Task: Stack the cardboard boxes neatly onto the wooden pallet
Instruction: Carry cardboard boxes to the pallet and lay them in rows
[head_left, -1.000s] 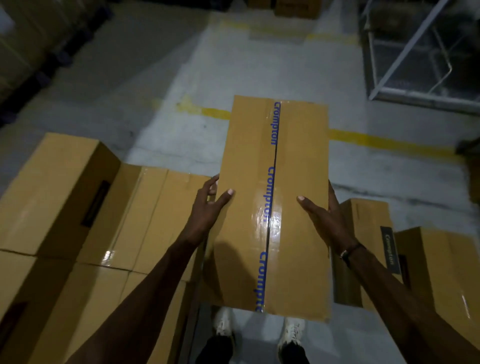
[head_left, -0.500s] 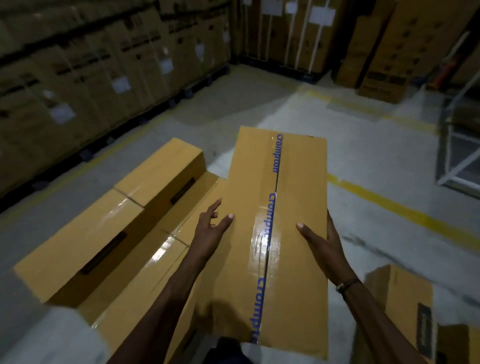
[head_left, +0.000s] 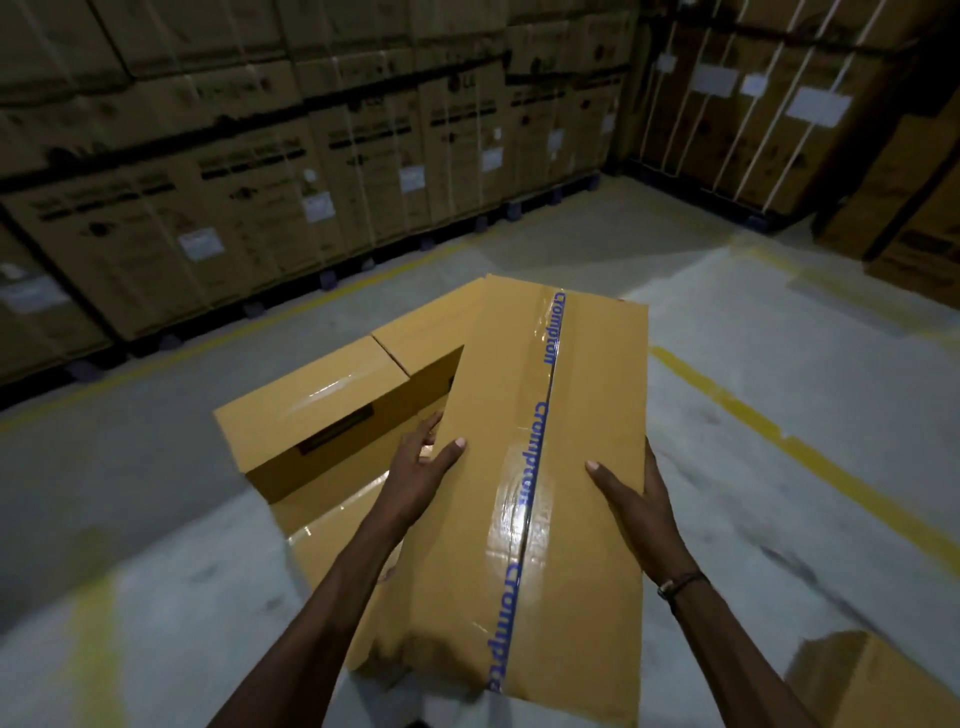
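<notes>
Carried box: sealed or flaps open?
Sealed. The carried box has printed tape running unbroken along its closed top seam.

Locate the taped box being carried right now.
In the head view, centre-right: the taped box is held between the left hand and right hand, just right of the stacked boxes.

Blue "Crompton" repeated along tape (head_left: 537, 447) sealing held box (head_left: 587, 415) (wall carton labels unreadable).

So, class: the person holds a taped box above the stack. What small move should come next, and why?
Probably shift the box left and lower it beside the raised box: both hands grip its sides, and it hangs over the stack's lower, open part.
</notes>
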